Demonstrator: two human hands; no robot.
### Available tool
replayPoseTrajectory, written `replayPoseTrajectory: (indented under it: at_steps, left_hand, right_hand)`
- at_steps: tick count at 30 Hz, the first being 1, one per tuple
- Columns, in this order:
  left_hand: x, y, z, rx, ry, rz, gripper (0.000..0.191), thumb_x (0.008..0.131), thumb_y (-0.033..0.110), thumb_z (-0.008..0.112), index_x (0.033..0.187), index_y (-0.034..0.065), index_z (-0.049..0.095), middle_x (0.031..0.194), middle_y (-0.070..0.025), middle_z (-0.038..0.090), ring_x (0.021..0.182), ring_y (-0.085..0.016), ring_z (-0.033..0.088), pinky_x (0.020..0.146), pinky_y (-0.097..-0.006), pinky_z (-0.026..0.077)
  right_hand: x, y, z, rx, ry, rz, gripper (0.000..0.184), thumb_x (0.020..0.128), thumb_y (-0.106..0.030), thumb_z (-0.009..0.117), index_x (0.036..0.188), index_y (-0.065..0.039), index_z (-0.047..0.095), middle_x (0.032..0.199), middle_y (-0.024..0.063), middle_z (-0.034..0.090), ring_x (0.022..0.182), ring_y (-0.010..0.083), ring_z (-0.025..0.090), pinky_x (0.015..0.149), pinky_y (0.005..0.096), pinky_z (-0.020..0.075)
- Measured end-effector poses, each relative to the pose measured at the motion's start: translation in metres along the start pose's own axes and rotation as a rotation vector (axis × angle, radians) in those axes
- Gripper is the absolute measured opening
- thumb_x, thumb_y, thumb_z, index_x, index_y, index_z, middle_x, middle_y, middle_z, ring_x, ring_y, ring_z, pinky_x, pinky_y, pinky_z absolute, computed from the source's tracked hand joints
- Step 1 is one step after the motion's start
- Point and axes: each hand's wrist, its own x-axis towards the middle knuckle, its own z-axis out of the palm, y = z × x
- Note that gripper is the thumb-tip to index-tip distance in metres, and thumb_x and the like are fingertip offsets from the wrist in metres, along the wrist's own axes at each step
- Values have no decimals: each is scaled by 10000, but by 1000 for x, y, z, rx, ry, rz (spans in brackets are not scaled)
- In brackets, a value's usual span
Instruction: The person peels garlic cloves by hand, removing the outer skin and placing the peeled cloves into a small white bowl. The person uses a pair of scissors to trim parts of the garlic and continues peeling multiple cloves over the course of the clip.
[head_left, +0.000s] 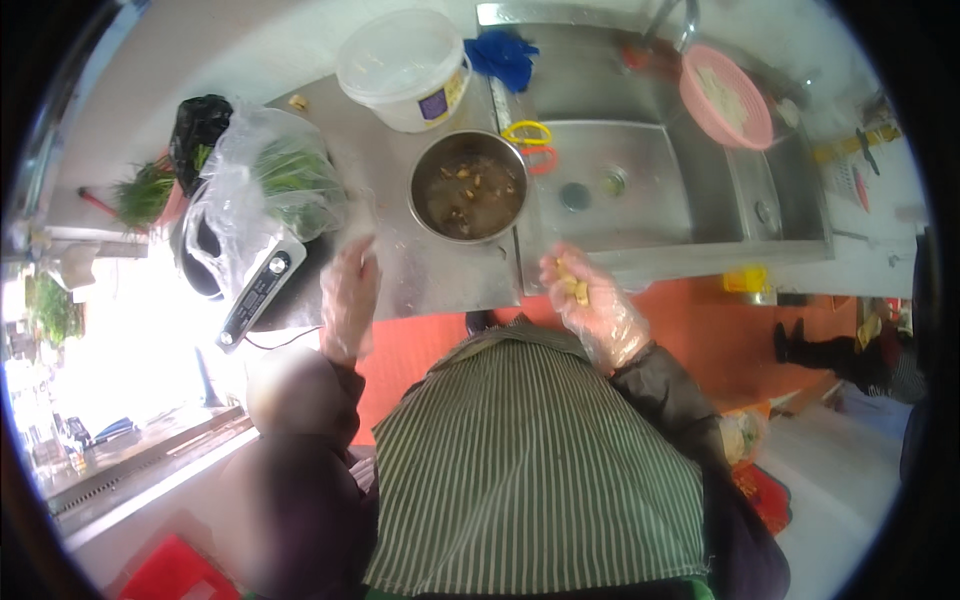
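My right hand (592, 300), in a clear plastic glove, is turned palm up in front of the sink. Several small pale-yellow food pieces (574, 287) rest in its curled fingers. My left hand (350, 292), also gloved, is over the steel counter beside an induction cooker (259, 292). Whether its fingers are closed I cannot tell, and I see nothing in it. Between and beyond both hands stands a round steel pot (414, 199) of cloudy brownish liquid. Yellowish and dark pieces (469, 180) lie in that liquid.
A lidded white plastic bucket (401, 67) stands behind the pot. Scissors with yellow and red handles (527, 133) lie by the steel sink (637, 180). At the sink's far right sits a pink colander (727, 97). Bagged green vegetables (292, 176) are left. Another person (840, 349) stands right.
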Motion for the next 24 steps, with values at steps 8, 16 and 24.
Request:
replayPoseTrajectory:
  at_steps: [8, 16, 24]
  left_hand:
    - [-210, -93, -95, -1194, -182, -951, 533, 1020, 373, 508, 1367, -32, 492, 1517, -192, 442, 1325, -295, 495, 1082, -457, 414]
    - [-308, -191, -165, 233, -577, -833, 196, 850, 224, 610, 939, 65, 683, 896, -104, 657, 840, -280, 653, 716, -455, 517]
    - [-190, -248, -309, 841, -127, -248, 71, 744, 143, 657, 751, 86, 697, 692, -90, 637, 684, -281, 657, 616, -432, 516]
  right_hand:
    - [-1, 4, 6, -103, -160, 285, 163, 1072, -275, 482, 1133, -146, 561, 810, -72, 495, 607, 40, 459, 486, 199, 388]
    - [42, 40, 32, -353, -146, 435, 361, 1028, -482, 523, 808, -197, 506, 566, -70, 328, 440, 68, 313, 392, 249, 261]
    - [42, 67, 85, -598, -140, 386, 466, 1007, -589, 485, 745, -208, 426, 571, -46, 346, 452, 121, 348, 404, 280, 290]
